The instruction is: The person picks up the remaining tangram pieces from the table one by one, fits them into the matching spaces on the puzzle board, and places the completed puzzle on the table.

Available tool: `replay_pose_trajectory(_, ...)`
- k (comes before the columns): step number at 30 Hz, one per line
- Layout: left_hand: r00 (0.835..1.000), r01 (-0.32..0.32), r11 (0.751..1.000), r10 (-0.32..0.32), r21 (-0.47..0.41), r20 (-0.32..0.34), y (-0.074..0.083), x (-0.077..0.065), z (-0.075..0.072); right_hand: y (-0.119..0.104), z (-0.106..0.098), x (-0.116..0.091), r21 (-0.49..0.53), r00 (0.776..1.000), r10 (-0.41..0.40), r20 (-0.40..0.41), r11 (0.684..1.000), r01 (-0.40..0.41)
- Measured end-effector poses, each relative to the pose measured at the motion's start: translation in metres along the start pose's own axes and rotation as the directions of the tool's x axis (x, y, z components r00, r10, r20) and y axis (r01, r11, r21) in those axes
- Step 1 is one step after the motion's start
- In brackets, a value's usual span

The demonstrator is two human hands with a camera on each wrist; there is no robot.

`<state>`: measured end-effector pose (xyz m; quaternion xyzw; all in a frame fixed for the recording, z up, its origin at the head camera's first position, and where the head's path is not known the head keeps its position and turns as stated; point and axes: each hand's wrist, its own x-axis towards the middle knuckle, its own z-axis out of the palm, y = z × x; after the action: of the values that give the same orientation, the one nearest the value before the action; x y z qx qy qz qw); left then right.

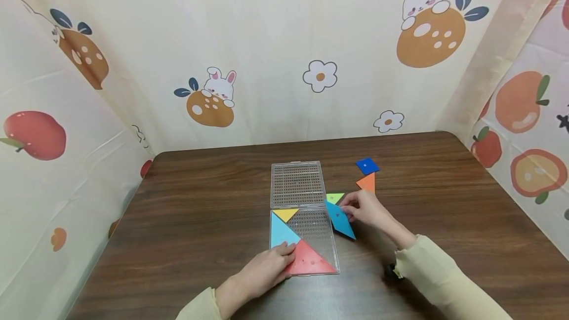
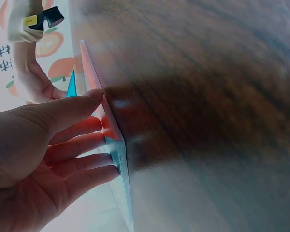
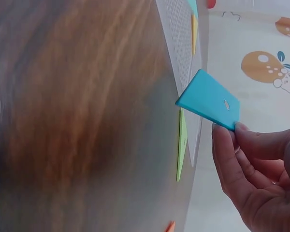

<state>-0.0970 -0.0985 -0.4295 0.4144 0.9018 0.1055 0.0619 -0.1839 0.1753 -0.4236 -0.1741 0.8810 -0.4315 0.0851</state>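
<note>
A clear hinged case (image 1: 298, 184) lies opened out flat on the table. In its near half sit a yellow triangle (image 1: 285, 214), a light blue triangle (image 1: 281, 235) and a red triangle (image 1: 309, 260), which look like tangram pieces. My left hand (image 1: 268, 266) rests at the near left of the case, fingertips on the red and light blue pieces and thumb at the near edge (image 2: 117, 126). Between thumb and fingers my right hand (image 1: 364, 210) pinches a blue parallelogram piece (image 3: 210, 100) by one edge. That piece is tilted, beside the case's right side.
A green triangle (image 1: 334, 197) lies right of the hinge, partly hidden by the blue piece. Farther back are an orange triangle (image 1: 367, 181) and a dark blue square (image 1: 367, 165). The brown table (image 1: 200, 186) meets a printed curtain (image 1: 266, 127) at the back.
</note>
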Motion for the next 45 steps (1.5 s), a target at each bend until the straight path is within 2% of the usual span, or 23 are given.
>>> replay_pose_trajectory(9, 1.000, -0.007, 1.000, 0.007, -0.013, 0.000, -0.001, 0.000, 0.002, -0.006, 0.009, -0.003, 0.076, 1.000, 0.013, 0.021, 0.997, -0.015)
replay_pose_trajectory(18, 1.000, -0.005, 1.000, 0.005, -0.017, 0.006, -0.002, 0.000, 0.002, -0.007, 0.018, -0.005, 0.149, 0.995, 0.087, 0.041, 0.985, -0.092)
replay_pose_trajectory(29, 1.000, 0.003, 1.000, -0.003, -0.016, 0.012, -0.001, 0.000, 0.000, -0.011, 0.028, -0.008, 0.242, 0.995, 0.075, 0.062, 0.966, -0.088)
replay_pose_trajectory(45, 1.000, -0.003, 1.000, 0.003, -0.006, 0.007, -0.002, 0.000, 0.003, -0.008, 0.040, -0.015, 0.280, 0.986, 0.131, 0.100, 0.948, -0.154)
